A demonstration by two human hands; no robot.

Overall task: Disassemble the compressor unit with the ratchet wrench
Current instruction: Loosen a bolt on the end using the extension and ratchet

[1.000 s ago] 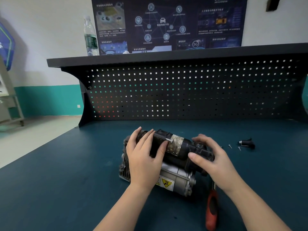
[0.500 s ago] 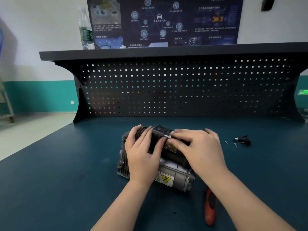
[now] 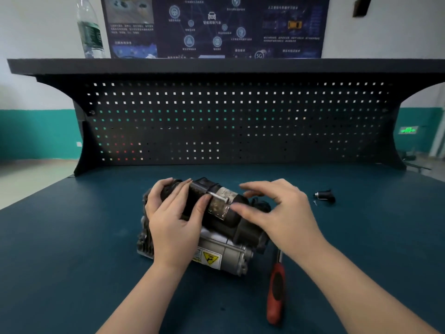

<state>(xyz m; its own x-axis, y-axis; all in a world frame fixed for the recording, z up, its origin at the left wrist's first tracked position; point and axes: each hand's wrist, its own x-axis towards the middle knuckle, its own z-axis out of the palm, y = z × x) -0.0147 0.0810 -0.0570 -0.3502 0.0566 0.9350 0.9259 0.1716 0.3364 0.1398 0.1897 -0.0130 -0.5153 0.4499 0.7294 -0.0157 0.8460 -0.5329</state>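
The compressor unit [image 3: 224, 251] lies on the blue bench: a black cylinder on top, a grey metal body with a yellow warning label below. A long silver bolt [image 3: 216, 195] sticks partly out along the cylinder. My left hand [image 3: 173, 213] grips the cylinder's left end. Over the right end hovers my right hand [image 3: 277, 208], fingers apart and curled, thumb and index close to the bolt's head; it is blurred and holds nothing that I can see. The ratchet wrench [image 3: 276, 288], red and black handled, lies on the bench right of the unit, under my right forearm.
A small black part [image 3: 325, 196] and a loose screw [image 3: 315, 202] lie on the bench to the right. A black pegboard back panel [image 3: 240, 121] with a shelf stands behind; a plastic bottle [image 3: 90, 30] is on the shelf at left.
My right hand moved from the unit's right end onto the bolt, then pulled back to the right with its fingers spread. The left hand has kept its grip on the cylinder.
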